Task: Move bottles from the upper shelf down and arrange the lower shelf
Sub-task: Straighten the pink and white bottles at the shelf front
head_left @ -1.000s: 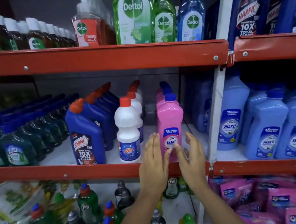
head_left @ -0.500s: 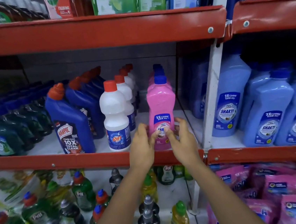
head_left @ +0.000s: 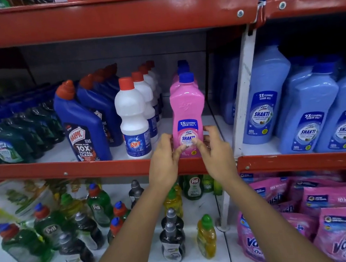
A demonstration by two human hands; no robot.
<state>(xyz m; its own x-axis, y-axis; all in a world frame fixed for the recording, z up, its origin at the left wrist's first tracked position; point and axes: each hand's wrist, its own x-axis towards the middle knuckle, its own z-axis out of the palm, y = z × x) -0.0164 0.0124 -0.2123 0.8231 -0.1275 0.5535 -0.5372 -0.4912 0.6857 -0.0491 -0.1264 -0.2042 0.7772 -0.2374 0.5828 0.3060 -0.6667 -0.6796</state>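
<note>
Presently, the front pink bottle [head_left: 188, 116] is shown upright at the lip of the middle shelf [head_left: 86, 167], clamped low at its label between the left hand [head_left: 165, 161] and the right hand [head_left: 215, 154]. Because the row behind and the white bottle [head_left: 133, 122] just beside it stand close, a sideways push could probably topple them. Compared with the frame a second ago, open palms hovering before the bottle are replaced by fingers closed on it.
</note>
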